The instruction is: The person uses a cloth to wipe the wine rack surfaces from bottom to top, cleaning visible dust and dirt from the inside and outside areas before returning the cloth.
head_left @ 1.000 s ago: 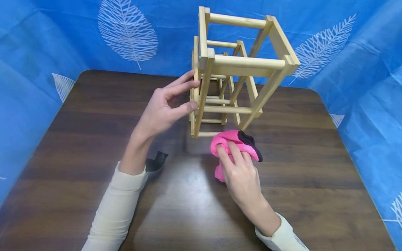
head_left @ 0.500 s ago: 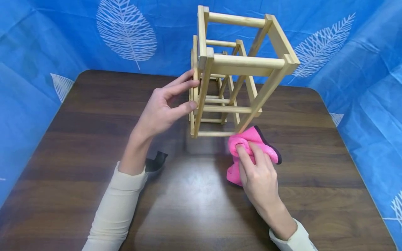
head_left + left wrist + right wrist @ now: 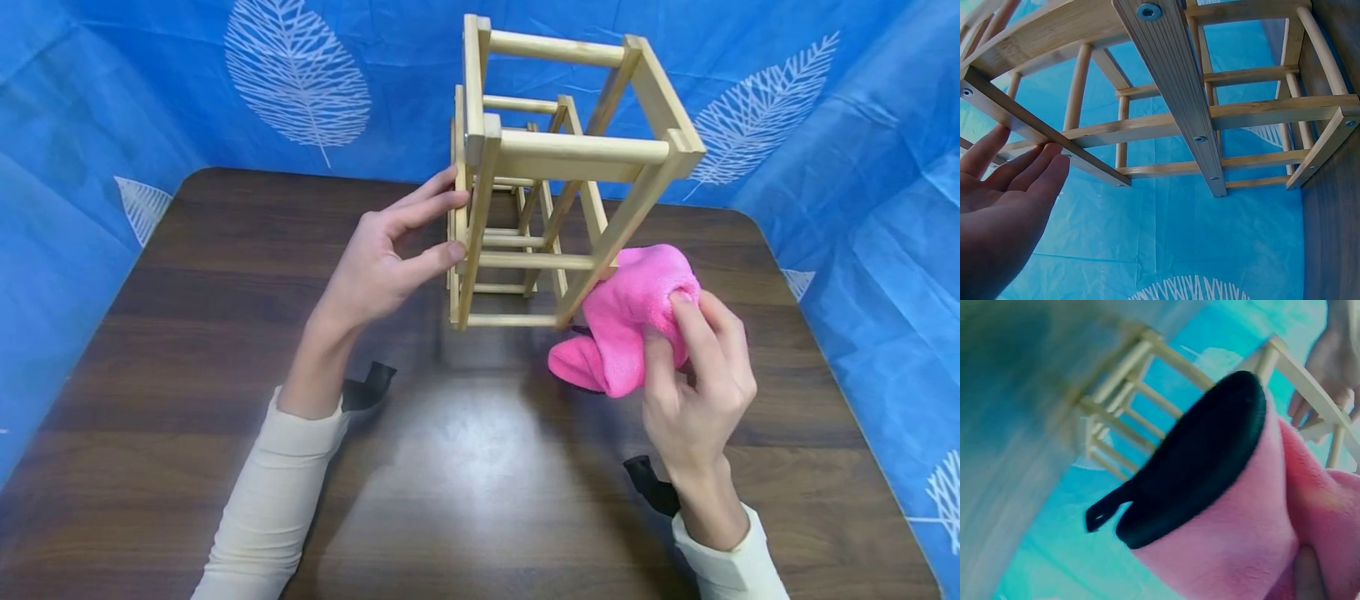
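A pale wooden rack (image 3: pixel 585 147) of posts and round rungs stands on the table in the head view, its tiers stepping down toward the back. My left hand (image 3: pixel 378 267) touches its left side with thumb and fingertips; in the left wrist view the fingers of the left hand (image 3: pixel 1010 181) lie nearly straight against a slat (image 3: pixel 1166 69). My right hand (image 3: pixel 701 392) pinches a bunched pink cloth (image 3: pixel 626 321) against the rack's near right post. Black edging and a small black loop (image 3: pixel 1104 512) show on the cloth in the right wrist view.
The rack stands on a dark brown wood-grain table (image 3: pixel 225 333) with rounded back corners. A blue curtain (image 3: pixel 412 83) with white leaf prints hangs behind it and at both sides. A black piece (image 3: pixel 652 487) shows beside the right wrist.
My right hand has moved the pink cloth rightward, then up from the bottom front of the rack to the outer side of its right post. The left hand stays at the rack's left side.
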`<action>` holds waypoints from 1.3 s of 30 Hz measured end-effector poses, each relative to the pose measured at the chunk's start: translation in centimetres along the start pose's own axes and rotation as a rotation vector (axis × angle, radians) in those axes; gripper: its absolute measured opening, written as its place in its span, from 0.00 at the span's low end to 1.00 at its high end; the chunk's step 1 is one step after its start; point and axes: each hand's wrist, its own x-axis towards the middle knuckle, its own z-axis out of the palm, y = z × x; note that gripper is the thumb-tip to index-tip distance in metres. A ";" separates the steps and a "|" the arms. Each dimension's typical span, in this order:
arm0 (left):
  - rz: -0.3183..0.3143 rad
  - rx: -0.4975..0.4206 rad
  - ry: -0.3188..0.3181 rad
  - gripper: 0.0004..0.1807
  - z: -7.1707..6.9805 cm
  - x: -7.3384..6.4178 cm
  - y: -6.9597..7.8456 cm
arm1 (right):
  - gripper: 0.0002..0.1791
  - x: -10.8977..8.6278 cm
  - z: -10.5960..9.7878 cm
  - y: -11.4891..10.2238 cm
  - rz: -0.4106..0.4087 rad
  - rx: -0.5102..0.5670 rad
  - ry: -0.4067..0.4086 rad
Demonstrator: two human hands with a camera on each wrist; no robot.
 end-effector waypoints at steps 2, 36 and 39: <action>0.000 0.004 -0.002 0.25 0.0 0.0 0.1 | 0.13 0.6 0.7 -0.3 0.009 0.029 0.027; -0.136 0.227 -0.033 0.37 1.3 -0.2 1.5 | 0.17 -3.0 0.7 1.6 -0.060 0.017 -0.452; -0.135 0.253 -0.003 0.40 1.4 -0.1 1.7 | 0.17 -2.8 0.6 1.7 -0.062 0.042 -0.469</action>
